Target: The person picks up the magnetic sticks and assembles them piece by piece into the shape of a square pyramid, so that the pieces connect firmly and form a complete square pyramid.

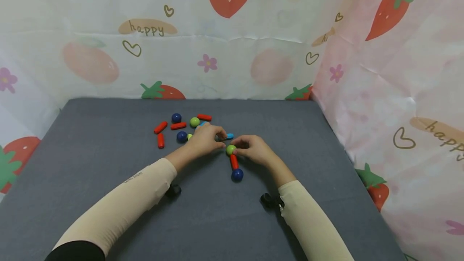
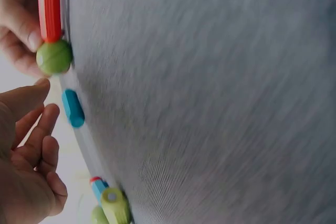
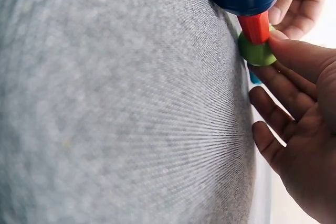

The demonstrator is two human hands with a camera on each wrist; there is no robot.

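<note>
In the head view a green ball (image 1: 230, 150), a red ridged stick (image 1: 234, 162) and a dark blue ball (image 1: 237, 175) are joined in a row on the table. My right hand (image 1: 255, 149) pinches the green ball between thumb and fingers. Just left of that ball is my left hand (image 1: 205, 139), its fingers loosely bent with nothing between them. The left wrist view shows the left thumb tip close below the green ball. Beyond the left fingertips lies a light blue stick (image 2: 73, 108), partly covered by the hand in the head view.
Left of the hands lie several red sticks (image 1: 160, 127), dark blue balls (image 1: 176, 118) and another green ball (image 1: 194, 122). A yellow-green piece (image 2: 116, 205) is partly behind the left hand. The grey tabletop (image 1: 203, 224) meets printed curtains (image 1: 232, 67) at the back.
</note>
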